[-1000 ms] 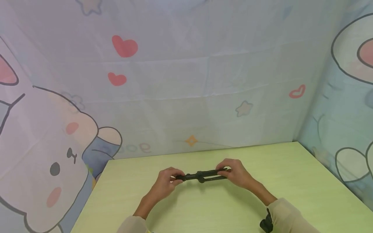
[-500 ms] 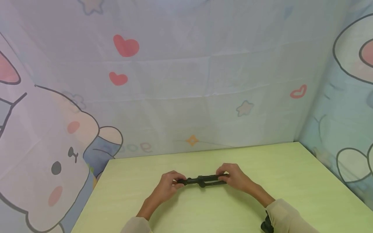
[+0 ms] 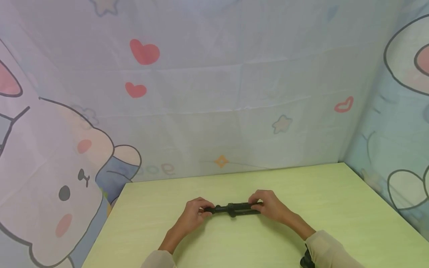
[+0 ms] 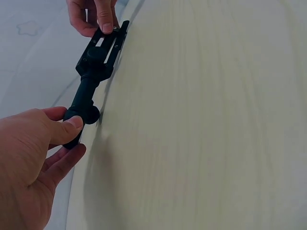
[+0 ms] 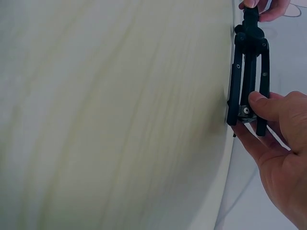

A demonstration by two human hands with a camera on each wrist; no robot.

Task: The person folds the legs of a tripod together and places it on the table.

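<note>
A small black tripod [image 3: 239, 207] lies level between my two hands, just above or on the table; which of the two I cannot tell. My left hand [image 3: 192, 216] pinches its narrow head end between thumb and fingers, as the left wrist view shows with the tripod's knob [image 4: 92, 115] beside the thumb. The leg end is pinched by my right hand [image 3: 272, 205]. In the right wrist view, the tripod legs [image 5: 264, 76] stand slightly apart, and my right thumb [image 5: 261, 103] presses near their tips. Fingers cover both ends of the tripod in part.
The pale yellow-green table [image 3: 151, 238] spreads around both hands. Behind it hangs a printed cloth [image 3: 201, 134] with hearts and cartoon figures, which also closes off both sides. A black device [image 3: 307, 259] is at my right sleeve.
Both hands have moved slightly down and toward me with the tripod held between them, mostly in the first half second. Their grip looks the same.
</note>
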